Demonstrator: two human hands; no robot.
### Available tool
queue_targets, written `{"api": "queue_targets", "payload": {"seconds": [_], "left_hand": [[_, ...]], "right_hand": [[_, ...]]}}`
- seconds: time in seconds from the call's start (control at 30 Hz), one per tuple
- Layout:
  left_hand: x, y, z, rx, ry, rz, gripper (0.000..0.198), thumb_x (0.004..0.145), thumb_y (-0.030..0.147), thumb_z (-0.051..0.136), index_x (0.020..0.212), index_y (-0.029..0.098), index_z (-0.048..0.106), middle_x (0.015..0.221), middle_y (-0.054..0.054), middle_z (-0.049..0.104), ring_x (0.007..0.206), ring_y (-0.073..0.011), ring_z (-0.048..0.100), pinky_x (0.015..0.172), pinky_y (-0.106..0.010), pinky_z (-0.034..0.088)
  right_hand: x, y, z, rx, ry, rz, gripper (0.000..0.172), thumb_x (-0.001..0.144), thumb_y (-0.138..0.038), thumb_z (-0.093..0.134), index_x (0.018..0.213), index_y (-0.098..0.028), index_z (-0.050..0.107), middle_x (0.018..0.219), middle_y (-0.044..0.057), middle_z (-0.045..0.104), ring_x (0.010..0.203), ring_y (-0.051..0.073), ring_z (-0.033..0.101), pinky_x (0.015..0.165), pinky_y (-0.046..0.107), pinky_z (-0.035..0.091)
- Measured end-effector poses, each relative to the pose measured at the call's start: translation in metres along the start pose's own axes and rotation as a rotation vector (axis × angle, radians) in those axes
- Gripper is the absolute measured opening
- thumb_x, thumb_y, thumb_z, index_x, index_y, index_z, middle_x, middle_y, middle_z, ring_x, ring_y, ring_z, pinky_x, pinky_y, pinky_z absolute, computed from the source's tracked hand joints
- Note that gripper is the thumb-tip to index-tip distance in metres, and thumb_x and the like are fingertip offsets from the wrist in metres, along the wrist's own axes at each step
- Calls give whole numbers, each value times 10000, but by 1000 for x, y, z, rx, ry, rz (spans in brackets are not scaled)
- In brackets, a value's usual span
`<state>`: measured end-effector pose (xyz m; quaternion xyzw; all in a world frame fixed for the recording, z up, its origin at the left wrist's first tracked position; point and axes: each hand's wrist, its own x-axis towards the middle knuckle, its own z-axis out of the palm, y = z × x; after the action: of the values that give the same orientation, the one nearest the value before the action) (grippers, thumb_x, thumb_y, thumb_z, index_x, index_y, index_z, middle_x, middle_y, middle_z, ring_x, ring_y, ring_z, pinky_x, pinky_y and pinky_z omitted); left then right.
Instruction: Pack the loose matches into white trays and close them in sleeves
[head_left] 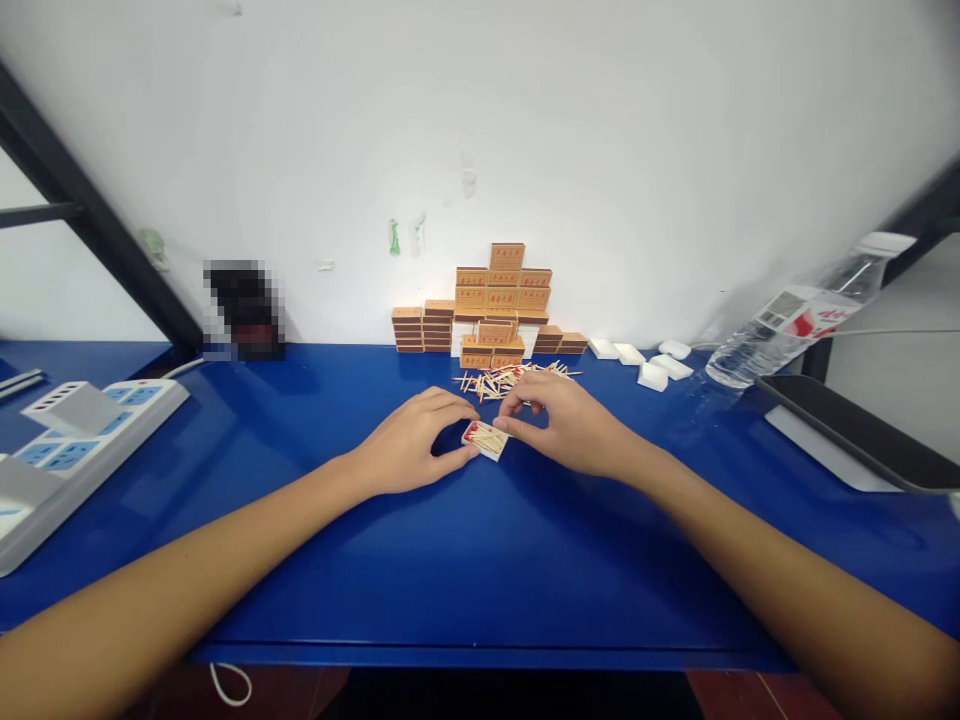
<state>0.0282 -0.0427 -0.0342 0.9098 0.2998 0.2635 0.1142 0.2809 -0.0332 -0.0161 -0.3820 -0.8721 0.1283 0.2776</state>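
A small white matchbox tray [486,438] filled with red-tipped matches lies on the blue table [480,560] between my hands. My left hand [411,442] curls round its left end, thumb and fingers closed on it. My right hand [564,422] pinches its right end with thumb and forefinger. Just behind the hands lies a loose heap of matches [504,379]. Against the wall stands a stack of brown matchboxes [491,305].
Several empty white trays [645,362] lie at the back right. A plastic water bottle [795,322] leans at the far right above a dark flat device [855,432]. A white-and-blue power strip [71,440] sits at the left. A pixelated dark object [244,310] stands by the wall.
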Motion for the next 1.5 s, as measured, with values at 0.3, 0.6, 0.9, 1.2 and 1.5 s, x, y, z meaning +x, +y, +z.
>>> {"api": "queue_targets", "payload": {"seconds": [0.3,0.6,0.9,1.2,1.5], "left_hand": [[0,1,-2,4,-3,-60,236,939,363,709,1129,228,673,1163,-65,725,1132,-257,641,1006,-453,536],[0,2,-1,-3,-13,-72,248,936,422,713,1075,223,658,1092,-67,718,1073,-261,647,962,-448,545],[-1,2,-1,-14,-15,-82,260,921,428,726,1060,224,644,1088,-58,709,1063,-251,644,950,-437,545],[-1,5,-3,-23,-21,-116,251,903,407,750,1039,228,640,1093,-52,705,1064,-250,635,956,-438,537],[-1,7,-1,-24,-17,-33,290,926,329,709,1198,236,664,1180,-53,718,1125,-247,634,1003,-428,531]], "right_hand": [[0,1,-10,-11,-146,52,103,926,-204,689,826,-214,713,823,25,694,763,180,581,702,326,419],[-2,0,8,14,-71,-75,100,983,-243,652,900,-223,703,919,47,657,918,217,571,824,363,438],[-3,-6,7,28,-122,-35,129,973,-253,664,853,-209,683,929,64,636,941,229,559,821,369,441],[3,20,-4,-73,22,-50,120,996,-240,613,910,-219,694,929,59,679,904,225,590,822,370,448],[1,47,1,-308,47,49,69,933,-269,686,924,-205,712,1022,113,657,1018,294,574,926,448,480]]}}
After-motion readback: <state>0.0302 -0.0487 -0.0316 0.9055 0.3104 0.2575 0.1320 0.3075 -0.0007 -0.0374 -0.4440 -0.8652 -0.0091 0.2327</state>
